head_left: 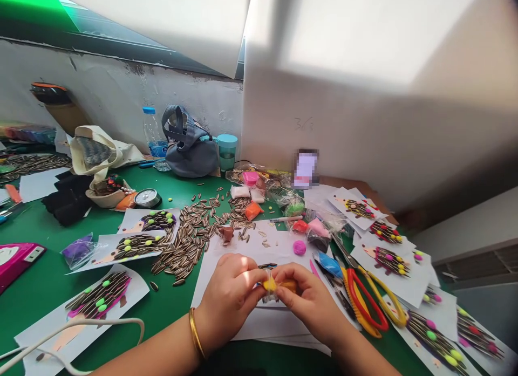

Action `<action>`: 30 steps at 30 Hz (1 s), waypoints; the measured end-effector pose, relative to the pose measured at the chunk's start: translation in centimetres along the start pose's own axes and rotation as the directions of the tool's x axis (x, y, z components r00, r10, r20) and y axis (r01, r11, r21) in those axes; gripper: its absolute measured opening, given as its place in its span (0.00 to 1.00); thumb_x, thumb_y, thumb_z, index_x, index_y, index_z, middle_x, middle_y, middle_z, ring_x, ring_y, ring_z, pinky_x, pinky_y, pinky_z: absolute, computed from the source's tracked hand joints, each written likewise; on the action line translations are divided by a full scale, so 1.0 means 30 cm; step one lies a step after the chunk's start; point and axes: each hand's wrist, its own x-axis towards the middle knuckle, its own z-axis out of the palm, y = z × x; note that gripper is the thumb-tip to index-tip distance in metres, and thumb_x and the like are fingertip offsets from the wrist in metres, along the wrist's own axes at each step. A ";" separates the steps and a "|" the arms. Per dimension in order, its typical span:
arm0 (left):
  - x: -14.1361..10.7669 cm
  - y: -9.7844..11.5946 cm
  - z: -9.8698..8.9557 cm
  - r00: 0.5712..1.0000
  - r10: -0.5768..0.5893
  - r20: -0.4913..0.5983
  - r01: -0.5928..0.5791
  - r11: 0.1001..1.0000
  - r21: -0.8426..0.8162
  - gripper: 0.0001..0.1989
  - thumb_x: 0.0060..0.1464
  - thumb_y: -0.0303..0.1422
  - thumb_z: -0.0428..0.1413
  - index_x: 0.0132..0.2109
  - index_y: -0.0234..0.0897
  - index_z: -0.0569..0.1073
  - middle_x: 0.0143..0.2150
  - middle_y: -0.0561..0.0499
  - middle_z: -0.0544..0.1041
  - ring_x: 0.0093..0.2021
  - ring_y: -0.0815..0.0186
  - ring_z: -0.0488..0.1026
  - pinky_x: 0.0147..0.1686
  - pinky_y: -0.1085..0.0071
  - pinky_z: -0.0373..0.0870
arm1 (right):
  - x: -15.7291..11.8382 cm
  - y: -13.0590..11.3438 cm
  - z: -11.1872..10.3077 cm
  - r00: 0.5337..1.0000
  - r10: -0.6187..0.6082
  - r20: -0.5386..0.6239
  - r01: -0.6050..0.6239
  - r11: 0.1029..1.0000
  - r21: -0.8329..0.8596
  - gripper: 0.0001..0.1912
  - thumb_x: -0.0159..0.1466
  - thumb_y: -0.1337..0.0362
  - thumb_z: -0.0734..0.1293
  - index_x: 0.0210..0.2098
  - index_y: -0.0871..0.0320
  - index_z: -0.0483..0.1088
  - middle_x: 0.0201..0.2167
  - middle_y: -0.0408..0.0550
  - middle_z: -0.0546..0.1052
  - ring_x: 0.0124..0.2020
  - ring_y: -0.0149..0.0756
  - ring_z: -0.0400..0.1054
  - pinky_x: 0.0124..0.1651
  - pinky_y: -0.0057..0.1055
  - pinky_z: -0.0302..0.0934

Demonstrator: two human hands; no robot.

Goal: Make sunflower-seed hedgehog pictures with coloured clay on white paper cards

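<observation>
Over white paper at the front of the green table, my left hand and my right hand meet. Yellow clay in clear plastic wrap is pinched between the fingertips of both. A gold bangle circles my left wrist. Something dark on the paper behind my fingers is mostly hidden. Just beyond the hands sit a magenta clay ball and a lump of brown clay. Sunflower seeds lie heaped to the left.
Scissors with red handles and yellow-handled ones rest at right. Hedgehog pictures made with seeds lie on both sides. Further back stand a blue-grey bag, a bottle, a teal cup and a phone. A white cable crosses the front left.
</observation>
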 end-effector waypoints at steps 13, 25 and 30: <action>-0.001 0.027 0.005 0.983 -0.181 0.040 0.185 0.971 -0.152 0.07 0.57 0.30 0.59 0.44 0.42 0.77 0.37 0.49 0.78 0.40 0.62 0.74 0.42 0.65 0.70 | 0.009 0.006 0.035 0.985 -0.157 -0.065 0.150 0.983 -0.103 0.07 0.64 0.61 0.67 0.31 0.55 0.66 0.35 0.47 0.73 0.36 0.34 0.69 0.38 0.29 0.67; -0.008 0.018 0.010 0.990 -0.125 0.058 0.134 0.974 -0.181 0.14 0.56 0.28 0.60 0.50 0.43 0.76 0.40 0.47 0.78 0.41 0.62 0.74 0.41 0.66 0.72 | 0.000 0.007 0.020 0.994 -0.026 -0.102 0.017 0.996 -0.085 0.10 0.62 0.57 0.70 0.38 0.56 0.69 0.34 0.45 0.73 0.33 0.33 0.69 0.36 0.29 0.66; -0.008 0.018 0.012 0.992 -0.111 0.052 0.120 0.967 -0.226 0.14 0.59 0.30 0.58 0.52 0.44 0.76 0.39 0.48 0.78 0.40 0.63 0.74 0.41 0.67 0.71 | -0.004 0.010 0.027 0.988 -0.065 -0.137 0.047 0.991 -0.129 0.07 0.62 0.60 0.68 0.36 0.56 0.69 0.33 0.45 0.73 0.31 0.32 0.68 0.33 0.27 0.66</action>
